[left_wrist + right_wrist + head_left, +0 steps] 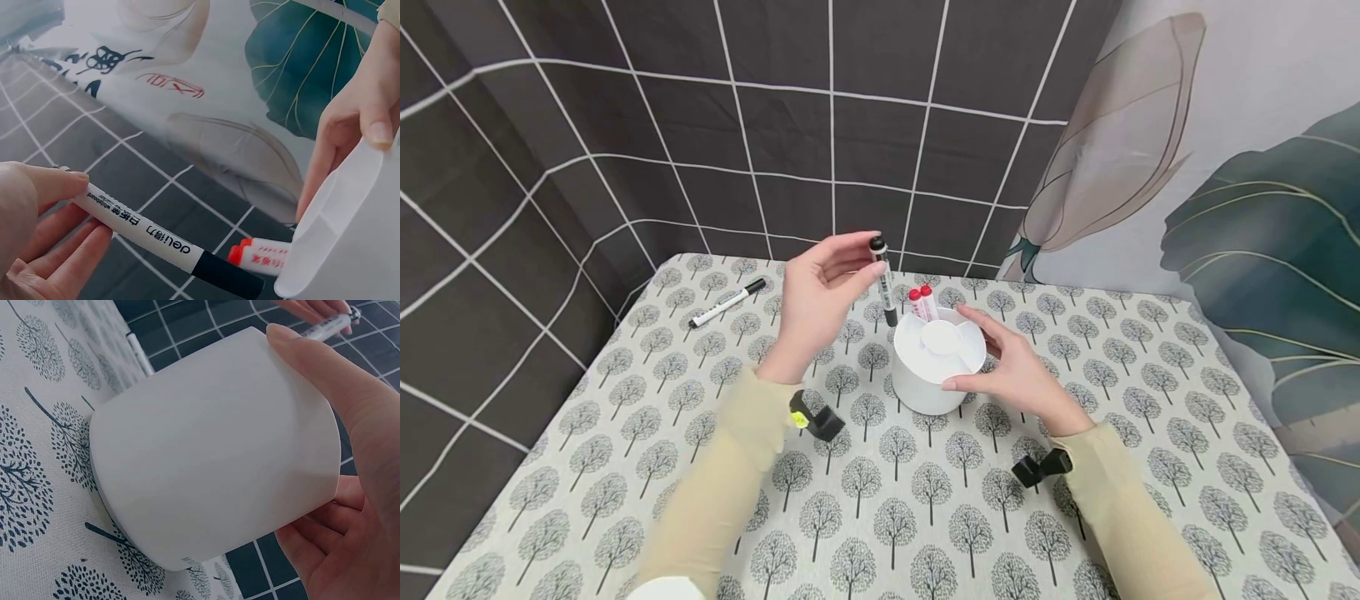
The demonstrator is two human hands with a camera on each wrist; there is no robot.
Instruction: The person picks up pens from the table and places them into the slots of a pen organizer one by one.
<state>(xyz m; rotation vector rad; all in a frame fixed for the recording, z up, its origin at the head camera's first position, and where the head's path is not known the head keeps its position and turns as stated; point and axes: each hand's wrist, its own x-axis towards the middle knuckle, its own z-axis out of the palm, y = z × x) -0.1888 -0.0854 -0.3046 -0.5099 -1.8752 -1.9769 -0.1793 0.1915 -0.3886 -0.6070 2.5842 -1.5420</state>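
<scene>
My left hand pinches a whiteboard marker near its upper end, between thumb and fingers. The marker has a white barrel with black lettering and a black cap that points down, close beside the rim of a white round pen holder. Compartments divide the holder around a round middle well. Two red-capped markers stand in its far compartment. My right hand grips the holder from the right, thumb at the near rim and fingers around the far side.
Another black-capped marker lies on the tree-print tablecloth at the back left. Behind the table hangs a dark cloth with a white grid. A leaf-print curtain hangs at the right.
</scene>
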